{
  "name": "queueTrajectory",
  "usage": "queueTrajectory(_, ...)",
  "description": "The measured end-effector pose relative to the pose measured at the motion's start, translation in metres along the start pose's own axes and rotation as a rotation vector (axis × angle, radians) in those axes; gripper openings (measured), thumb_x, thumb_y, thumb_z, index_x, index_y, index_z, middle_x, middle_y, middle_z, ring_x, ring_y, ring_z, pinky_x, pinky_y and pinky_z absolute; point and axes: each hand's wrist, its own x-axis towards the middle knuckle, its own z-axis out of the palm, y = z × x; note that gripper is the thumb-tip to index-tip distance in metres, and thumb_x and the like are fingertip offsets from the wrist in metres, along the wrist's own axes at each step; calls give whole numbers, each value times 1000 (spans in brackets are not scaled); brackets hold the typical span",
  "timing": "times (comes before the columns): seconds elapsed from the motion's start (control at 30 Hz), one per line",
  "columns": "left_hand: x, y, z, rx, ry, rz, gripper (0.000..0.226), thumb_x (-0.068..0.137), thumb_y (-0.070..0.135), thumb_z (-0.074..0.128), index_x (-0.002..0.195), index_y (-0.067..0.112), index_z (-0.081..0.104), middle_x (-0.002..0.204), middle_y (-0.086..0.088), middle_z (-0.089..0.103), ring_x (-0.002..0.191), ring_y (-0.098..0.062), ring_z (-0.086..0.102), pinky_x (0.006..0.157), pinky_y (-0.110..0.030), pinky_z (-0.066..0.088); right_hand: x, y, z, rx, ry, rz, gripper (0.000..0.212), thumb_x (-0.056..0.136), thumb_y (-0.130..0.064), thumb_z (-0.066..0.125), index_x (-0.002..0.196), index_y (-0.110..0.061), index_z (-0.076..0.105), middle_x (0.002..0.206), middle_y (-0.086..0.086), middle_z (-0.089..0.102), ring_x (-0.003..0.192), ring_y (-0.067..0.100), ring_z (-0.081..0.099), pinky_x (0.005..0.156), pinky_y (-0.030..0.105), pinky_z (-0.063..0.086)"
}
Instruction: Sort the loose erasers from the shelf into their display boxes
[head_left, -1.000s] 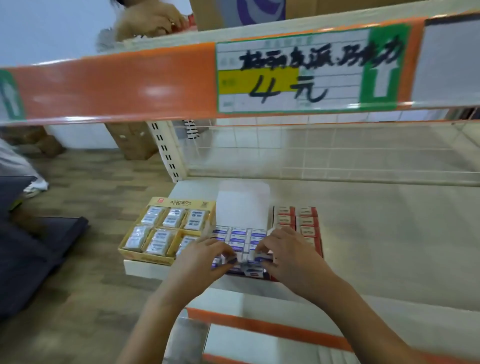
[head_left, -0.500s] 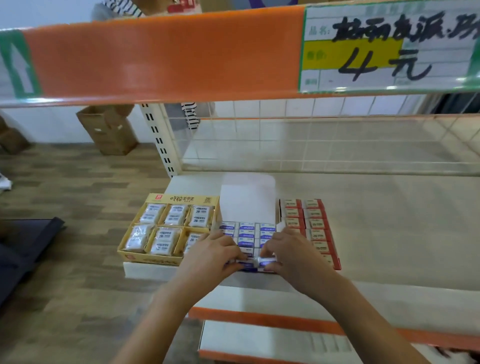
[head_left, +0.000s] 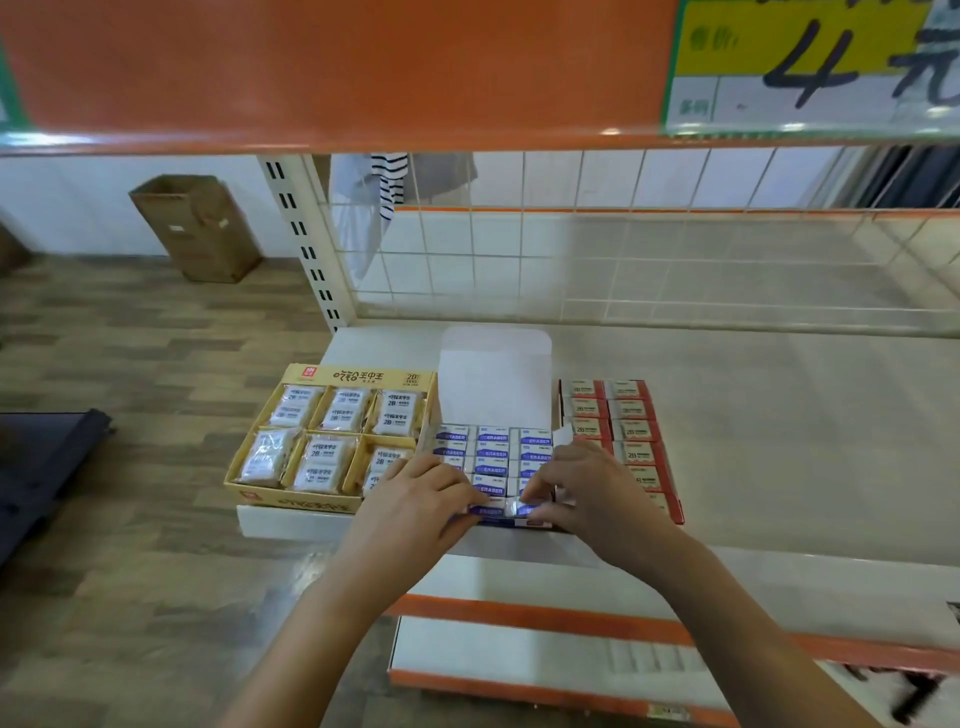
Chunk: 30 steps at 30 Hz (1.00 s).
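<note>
Blue-banded eraser (head_left: 511, 508) pinched by both hands' fingers (head_left: 530, 491) — front row, white box (head_left: 496, 374)

We stand in a shop: orange-edged metal shelves (head_left: 727, 415) with a wire-grid back, a handwritten price tag (head_left: 810, 62) on the rail above, and display boxes (head_left: 332, 431) of packaged erasers lined up for sale.
</note>
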Motion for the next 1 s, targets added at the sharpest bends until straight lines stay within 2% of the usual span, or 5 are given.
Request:
queueTrajectory(0.33, -3, 0, 1, 2, 41, 7, 31, 61, 38, 83, 88, 28, 71, 84, 14, 68, 83, -7, 61, 66, -23, 53, -3, 1, -5, -106, -43, -21, 25, 91, -31, 59, 113, -21, 64, 113, -7, 60, 109, 8, 43, 97, 20, 33)
queueTrajectory(0.57, -4, -2, -1, 22, 31, 12, 29, 61, 41, 81, 86, 30, 71, 84, 16, 68, 83, -5, 62, 66, -20, 53, -2, 3, -7, -11, -53, 5, 23, 89, -26, 61, 112, -22, 62, 110, -8, 59, 99, 0, 37, 84, 13, 31)
queueTrajectory(0.8, -1, -3, 1, 3, 35, 23, 32, 58, 41, 84, 86, 30, 71, 82, 15, 69, 81, -5, 64, 64, -21, 54, -2, 6, -5, 19, -60, 29, 20, 88, -28, 63, 106, -21, 68, 100, -12, 57, 100, 3, 41, 84, 14, 34)
queueTrajectory(0.93, -1, -5, 3, -6, 64, 23, 27, 62, 39, 82, 85, 30, 72, 82, 14, 68, 80, -7, 63, 64, -22, 53, -9, 4, 0, -65, -12, -11, 22, 87, -35, 60, 103, -23, 71, 104, -11, 61, 100, 4, 42, 90, 22, 41)
queueTrajectory(1.0, -2, -6, 6, -21, 103, 36, 15, 76, 40, 71, 86, 29, 73, 83, 14, 68, 83, -7, 60, 65, -24, 53, -17, 3, 4, -207, 62, -94, 17, 74, -37, 74, 88, -27, 73, 90, -12, 64, 91, 8, 52, 77, 32, 54)
